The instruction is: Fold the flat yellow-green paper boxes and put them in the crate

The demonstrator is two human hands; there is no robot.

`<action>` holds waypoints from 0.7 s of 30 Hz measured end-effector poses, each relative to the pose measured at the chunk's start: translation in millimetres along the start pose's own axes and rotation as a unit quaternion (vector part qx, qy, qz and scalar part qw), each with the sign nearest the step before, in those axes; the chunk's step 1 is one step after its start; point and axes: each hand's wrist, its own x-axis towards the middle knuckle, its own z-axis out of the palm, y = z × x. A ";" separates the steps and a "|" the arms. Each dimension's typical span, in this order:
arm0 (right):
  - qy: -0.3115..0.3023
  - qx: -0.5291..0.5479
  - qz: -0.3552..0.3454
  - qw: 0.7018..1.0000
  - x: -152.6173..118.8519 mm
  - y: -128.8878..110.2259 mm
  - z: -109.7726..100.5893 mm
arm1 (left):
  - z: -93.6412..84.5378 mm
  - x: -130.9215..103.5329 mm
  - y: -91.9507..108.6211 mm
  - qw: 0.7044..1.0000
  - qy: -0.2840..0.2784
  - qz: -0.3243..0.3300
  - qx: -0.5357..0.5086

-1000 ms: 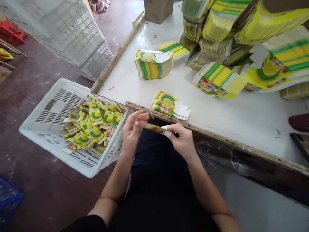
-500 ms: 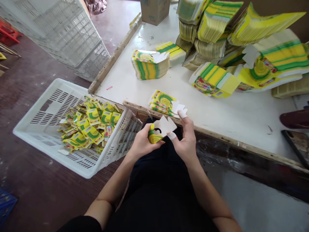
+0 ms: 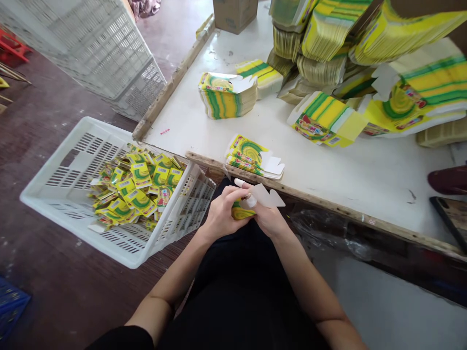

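A small yellow and green carton (image 3: 241, 213) is held at the table's front edge, its white flaps sticking out to the right. My left hand (image 3: 224, 214) is closed around its left side. My right hand (image 3: 269, 218) closes on the carton's open end, with white coverings on the thumb and a fingertip; the fingers partly hide the carton. Just beyond, a short stack of flat cartons (image 3: 248, 151) lies on the table edge, white flaps to the right. To the left, a white plastic crate (image 3: 136, 260) holds many folded yellow cartons (image 3: 138, 197).
On the white table (image 3: 204, 138) stand a bundle of flat cartons (image 3: 226, 103) and tall piles of carton blanks (image 3: 324, 34). A brown cardboard box (image 3: 235, 17) sits at the back. Stacked white crates (image 3: 98, 53) rise at left. A phone (image 3: 450, 214) lies at right.
My right hand has moved left from the flap and the stack's edge onto the carton's open end. My left hand has kept hold of the carton and shifted slightly right.
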 end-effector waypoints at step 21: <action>0.030 -0.429 -0.321 0.844 -7.3 2.4 -12.0 | -11.9 -3.5 -0.7 0.985 -0.027 -0.156 0.075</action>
